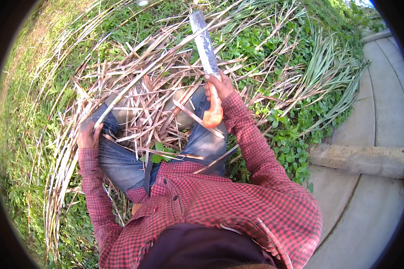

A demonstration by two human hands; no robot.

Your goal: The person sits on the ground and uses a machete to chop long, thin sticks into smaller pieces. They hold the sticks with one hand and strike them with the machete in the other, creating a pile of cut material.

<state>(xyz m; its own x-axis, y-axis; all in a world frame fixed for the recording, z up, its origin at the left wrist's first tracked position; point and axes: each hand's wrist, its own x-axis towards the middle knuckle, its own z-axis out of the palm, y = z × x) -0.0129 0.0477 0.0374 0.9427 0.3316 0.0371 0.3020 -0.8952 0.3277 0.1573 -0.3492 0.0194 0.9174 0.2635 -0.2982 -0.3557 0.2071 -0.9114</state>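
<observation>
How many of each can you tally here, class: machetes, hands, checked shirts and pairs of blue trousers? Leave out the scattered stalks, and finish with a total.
Machete: 1
Hands: 2 (left hand, right hand)
Red-and-black checked shirt: 1
Pair of blue trousers: 1
Total: 5

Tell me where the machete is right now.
In the head view, the machete is at the upper middle, gripped in the person's right hand, its orange handle by the right blue trouser leg, its blade pointing toward the top edge.
</observation>
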